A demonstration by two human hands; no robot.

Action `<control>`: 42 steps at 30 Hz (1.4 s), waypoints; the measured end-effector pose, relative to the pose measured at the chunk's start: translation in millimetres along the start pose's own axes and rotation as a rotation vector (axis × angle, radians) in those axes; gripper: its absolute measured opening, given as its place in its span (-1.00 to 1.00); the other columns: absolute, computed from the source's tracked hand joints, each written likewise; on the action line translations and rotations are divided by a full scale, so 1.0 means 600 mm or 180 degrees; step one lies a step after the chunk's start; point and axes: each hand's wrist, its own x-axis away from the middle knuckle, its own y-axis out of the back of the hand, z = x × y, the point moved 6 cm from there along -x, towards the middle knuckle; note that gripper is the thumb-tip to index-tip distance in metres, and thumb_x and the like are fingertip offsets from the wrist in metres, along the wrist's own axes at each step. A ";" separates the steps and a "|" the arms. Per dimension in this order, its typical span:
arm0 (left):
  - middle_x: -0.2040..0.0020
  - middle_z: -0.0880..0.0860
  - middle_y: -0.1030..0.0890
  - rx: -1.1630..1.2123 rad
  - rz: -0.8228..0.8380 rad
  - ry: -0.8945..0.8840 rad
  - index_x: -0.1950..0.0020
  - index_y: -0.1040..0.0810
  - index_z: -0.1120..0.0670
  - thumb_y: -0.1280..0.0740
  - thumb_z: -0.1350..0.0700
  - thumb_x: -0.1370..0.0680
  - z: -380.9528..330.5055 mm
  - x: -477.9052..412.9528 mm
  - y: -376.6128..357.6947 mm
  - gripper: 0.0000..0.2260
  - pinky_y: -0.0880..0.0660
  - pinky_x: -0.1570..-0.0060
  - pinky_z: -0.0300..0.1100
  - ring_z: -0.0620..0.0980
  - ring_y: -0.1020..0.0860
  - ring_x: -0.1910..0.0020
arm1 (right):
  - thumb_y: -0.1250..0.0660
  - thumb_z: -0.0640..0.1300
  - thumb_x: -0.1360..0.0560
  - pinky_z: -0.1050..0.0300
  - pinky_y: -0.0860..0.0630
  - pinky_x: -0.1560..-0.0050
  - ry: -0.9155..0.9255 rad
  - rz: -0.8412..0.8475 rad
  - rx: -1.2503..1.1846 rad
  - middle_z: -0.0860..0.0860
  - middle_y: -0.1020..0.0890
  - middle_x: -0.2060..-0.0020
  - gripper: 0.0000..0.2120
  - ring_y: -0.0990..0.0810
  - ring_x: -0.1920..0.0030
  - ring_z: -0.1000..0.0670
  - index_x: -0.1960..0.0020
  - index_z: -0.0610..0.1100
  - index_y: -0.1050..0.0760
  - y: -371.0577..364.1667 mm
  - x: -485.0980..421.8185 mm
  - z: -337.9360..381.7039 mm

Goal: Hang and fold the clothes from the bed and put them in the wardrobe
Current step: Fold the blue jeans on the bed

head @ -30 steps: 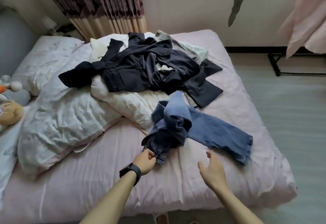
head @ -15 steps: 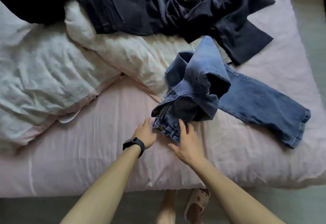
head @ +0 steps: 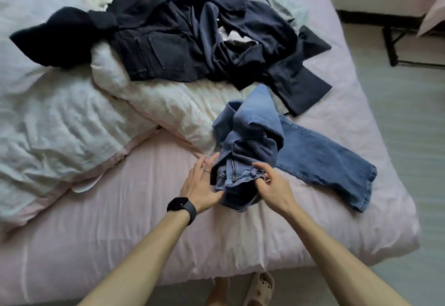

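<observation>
The waistband of the blue jeans (head: 313,156) is pinched by the right hand (head: 273,186), fingers curled over the denim edge. The left hand (head: 201,185) is laid against the waistband's other side, fingers nearly straight and close together; a black watch (head: 181,205) is worn on its wrist. The jeans are bunched at the top, with one leg stretched flat to the right on the pink bed (head: 144,221). Just beyond the jeans a heap of dark clothes (head: 192,40) is piled, partly on a white quilt (head: 60,125) spread to the jeans' left. Nearer than the jeans, past the bed's edge, a beige slipper (head: 260,286) is seen.
</observation>
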 end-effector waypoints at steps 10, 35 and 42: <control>-0.45 0.02 -0.44 -0.1000 0.0886 -0.1612 -0.46 -0.44 -0.07 -0.33 0.02 -0.28 -0.468 0.081 0.143 -0.30 -0.27 -0.44 -0.03 0.03 -0.34 -0.45 | -0.39 -0.28 -0.36 0.29 -0.47 0.27 0.0869 -0.0505 -0.0365 0.06 -0.60 0.19 -0.65 -0.52 0.32 0.17 0.03 0.08 -0.37 0.337 0.163 0.178; 0.30 0.03 -0.56 0.0655 -0.1939 -0.1755 0.20 -0.47 0.10 -0.35 -0.08 -0.48 -0.875 0.383 0.406 -0.74 -0.44 0.27 -0.07 0.16 -0.53 0.23 | -0.38 0.24 -0.24 0.17 -0.57 0.36 0.0905 -0.0441 -0.0344 0.13 -0.62 0.44 -0.65 -0.59 0.43 0.15 0.27 -0.04 -0.55 0.598 0.454 0.154; 0.09 0.10 -0.68 0.1233 -0.2323 -0.1378 0.01 -0.59 0.13 -0.45 -0.26 -0.43 -0.808 0.438 0.547 -0.55 -0.58 -0.01 0.03 0.16 -0.65 0.04 | -0.13 -0.33 -0.51 0.20 -0.41 0.54 0.0820 -0.1251 -0.1626 -0.16 -0.52 0.31 -0.80 -0.48 0.50 -0.05 0.08 -0.18 -0.52 0.818 0.482 0.274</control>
